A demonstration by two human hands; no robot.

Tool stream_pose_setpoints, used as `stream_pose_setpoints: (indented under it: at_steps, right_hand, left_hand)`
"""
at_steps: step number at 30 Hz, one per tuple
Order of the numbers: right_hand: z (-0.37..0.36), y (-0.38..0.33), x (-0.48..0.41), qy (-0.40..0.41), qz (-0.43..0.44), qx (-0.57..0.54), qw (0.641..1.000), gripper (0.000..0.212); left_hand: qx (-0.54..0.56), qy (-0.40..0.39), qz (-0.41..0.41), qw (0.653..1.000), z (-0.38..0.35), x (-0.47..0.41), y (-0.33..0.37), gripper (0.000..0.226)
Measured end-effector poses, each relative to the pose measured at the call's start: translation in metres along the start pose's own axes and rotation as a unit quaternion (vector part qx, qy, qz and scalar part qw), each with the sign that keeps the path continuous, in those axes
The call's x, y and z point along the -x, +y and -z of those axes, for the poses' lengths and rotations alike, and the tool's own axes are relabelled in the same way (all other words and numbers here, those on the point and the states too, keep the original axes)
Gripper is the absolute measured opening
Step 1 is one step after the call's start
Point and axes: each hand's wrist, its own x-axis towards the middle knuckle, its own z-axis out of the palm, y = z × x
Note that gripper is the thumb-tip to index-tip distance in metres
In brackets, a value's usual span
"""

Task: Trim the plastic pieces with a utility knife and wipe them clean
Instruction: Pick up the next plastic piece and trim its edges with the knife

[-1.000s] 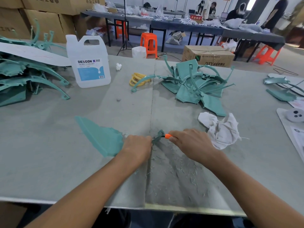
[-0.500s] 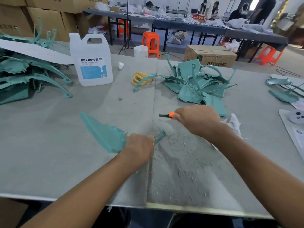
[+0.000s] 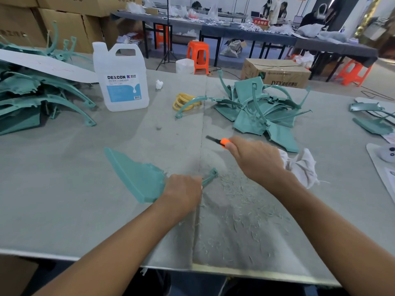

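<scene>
My left hand (image 3: 183,192) presses a teal plastic piece (image 3: 136,176) flat on the grey table (image 3: 64,189); the piece's thin arm (image 3: 210,175) sticks out to the right of my fingers. My right hand (image 3: 256,160) grips an orange utility knife (image 3: 220,142), blade pointing left, raised above and behind the arm, clear of it. A crumpled white rag (image 3: 303,168) lies just right of my right hand. Pale shavings (image 3: 239,199) cover the table below the hands.
A heap of teal pieces (image 3: 256,110) sits behind the knife, another pile (image 3: 32,97) at the far left, more pieces (image 3: 372,116) at the right edge. A white DEXCON jug (image 3: 121,77) and yellow bands (image 3: 184,101) stand further back. The table's front edge (image 3: 235,271) is close.
My right hand has lifted the knife up and away from the piece's arm, where it was cutting a second ago. My left hand has stayed on the piece.
</scene>
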Motion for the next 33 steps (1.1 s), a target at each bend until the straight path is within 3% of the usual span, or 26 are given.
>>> stream_pose_setpoints:
  at_steps: [2,6,10,12,15,16,18,21,24,28,33]
  right_hand:
    - [-0.009,-0.001,0.003,-0.053,-0.070,-0.136,0.987,0.048]
    - [-0.029,-0.003,0.019,-0.155,-0.121,-0.302,0.933,0.058]
    - [-0.035,-0.001,0.029,-0.147,-0.162,-0.476,0.852,0.043]
    - [-0.033,0.004,0.029,-0.117,-0.156,-0.459,0.867,0.040]
    - [-0.025,0.019,0.023,-0.088,-0.149,-0.391,0.904,0.041]
    - [-0.022,0.023,0.021,-0.080,-0.151,-0.383,0.908,0.042]
    - [-0.018,0.030,0.021,-0.060,-0.161,-0.378,0.910,0.041]
    - [-0.013,0.034,0.027,-0.029,-0.170,-0.408,0.897,0.026]
    - [-0.008,0.034,0.040,-0.012,-0.174,-0.453,0.874,0.026]
    - [-0.011,0.031,0.072,-0.026,-0.158,-0.476,0.865,0.041]
    - [-0.019,0.052,0.097,-0.046,-0.206,-0.517,0.830,0.032]
  left_hand:
    - [0.018,0.026,0.002,0.999,-0.003,0.005,-0.001,0.021]
    - [0.022,0.109,-0.020,0.994,-0.008,0.017,-0.001,0.017]
    - [0.012,0.141,-0.045,0.989,-0.011,0.022,-0.001,0.028]
    - [0.057,0.124,-0.052,0.989,-0.015,0.020,-0.001,0.045]
    - [0.155,0.205,-0.051,0.965,-0.006,0.026,-0.014,0.053]
    - [0.171,0.231,-0.029,0.957,-0.006,0.027,-0.026,0.050]
    - [0.166,0.207,0.036,0.963,-0.007,0.030,-0.056,0.050]
    - [0.187,0.089,0.103,0.973,-0.025,0.034,-0.095,0.056]
    - [0.219,0.019,0.098,0.971,-0.045,0.044,-0.100,0.062]
    - [0.252,0.039,0.096,0.962,-0.052,0.048,-0.092,0.061]
    - [0.200,0.032,0.099,0.974,-0.045,0.051,-0.091,0.053]
